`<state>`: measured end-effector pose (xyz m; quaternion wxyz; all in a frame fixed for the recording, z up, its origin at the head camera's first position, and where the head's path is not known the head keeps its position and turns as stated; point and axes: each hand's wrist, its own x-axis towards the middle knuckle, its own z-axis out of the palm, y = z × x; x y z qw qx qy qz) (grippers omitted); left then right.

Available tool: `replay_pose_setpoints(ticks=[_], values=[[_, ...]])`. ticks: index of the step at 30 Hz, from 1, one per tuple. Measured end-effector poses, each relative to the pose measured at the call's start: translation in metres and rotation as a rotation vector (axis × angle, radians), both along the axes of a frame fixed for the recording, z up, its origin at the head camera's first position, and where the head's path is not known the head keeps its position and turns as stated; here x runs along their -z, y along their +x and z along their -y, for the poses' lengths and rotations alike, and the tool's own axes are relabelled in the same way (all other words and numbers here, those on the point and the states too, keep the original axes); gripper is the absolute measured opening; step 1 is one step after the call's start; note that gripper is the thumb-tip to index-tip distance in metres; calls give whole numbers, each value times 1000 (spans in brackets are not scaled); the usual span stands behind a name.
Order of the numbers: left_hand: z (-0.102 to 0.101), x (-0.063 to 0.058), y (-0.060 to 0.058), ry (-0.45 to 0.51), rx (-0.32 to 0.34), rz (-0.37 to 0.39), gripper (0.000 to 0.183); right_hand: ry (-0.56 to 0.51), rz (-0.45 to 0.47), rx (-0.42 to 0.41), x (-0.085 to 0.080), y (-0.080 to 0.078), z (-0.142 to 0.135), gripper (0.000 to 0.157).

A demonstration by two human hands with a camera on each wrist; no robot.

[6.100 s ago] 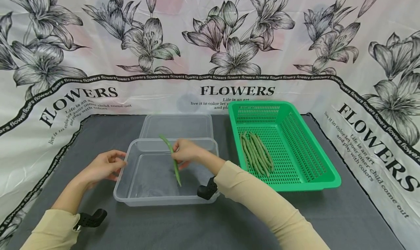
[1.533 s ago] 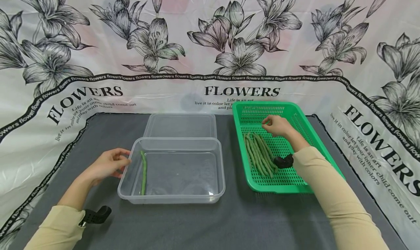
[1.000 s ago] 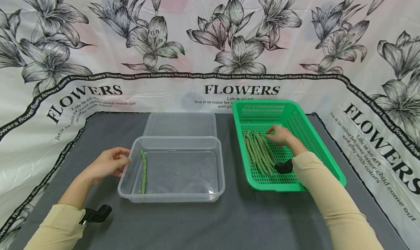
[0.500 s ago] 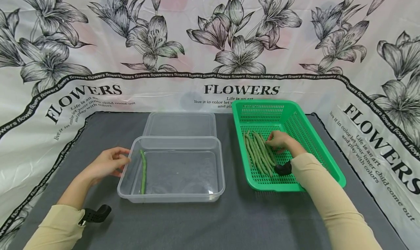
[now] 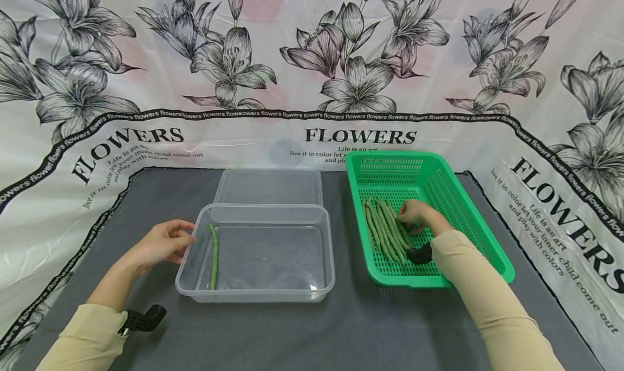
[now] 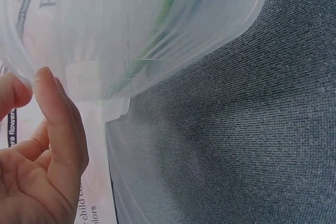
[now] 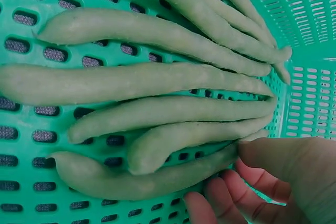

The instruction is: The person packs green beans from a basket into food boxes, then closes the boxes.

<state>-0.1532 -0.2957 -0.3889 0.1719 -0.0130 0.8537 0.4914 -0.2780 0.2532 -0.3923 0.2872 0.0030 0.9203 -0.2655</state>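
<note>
In the head view, a clear plastic container [image 5: 258, 295] stands on the table with one green bean [image 5: 214, 257] lying along its left side. My left hand [image 5: 163, 245] pinches the container's left rim between thumb and forefinger, as the left wrist view [image 6: 47, 140] also shows. Over the green basket [image 5: 441, 279], my right hand [image 5: 419, 215] has its thumb and fingers about the end of the outermost green bean [image 7: 142, 182], which still lies on the basket floor. Several other beans [image 5: 382, 233] lie side by side to its left.
Behind the container lies its clear lid [image 5: 270, 186], flat on the grey cloth [image 5: 292, 333]. A white flower-printed sheet [image 5: 244, 143] rises behind the table and along both sides. The basket's walls surround the right hand's working area.
A bean that my right hand held over the container now lies inside it, at the left. The right hand has moved over to the basket and down onto the rightmost bean; the left stays.
</note>
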Motion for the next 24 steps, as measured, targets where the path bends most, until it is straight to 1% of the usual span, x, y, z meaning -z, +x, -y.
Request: replay_pose_setpoints(ticks=[5,9,15,21,24], values=[[0,-1,0,-4,-2,-1,49,12,1,-14,-1,-1,1,24],[0,-1,0,2,-6,1,48,18,0,-24,0,-2,2,23],[2,1,0,6,-8,-3,48,7,-5,-22,1,-3,2,22],[0,2,-1,10,-7,11,49,-9,-14,-28,0,-2,1,27],[-1,1,0,16,-4,12,50,-19,-21,-36,-4,-3,0,23]])
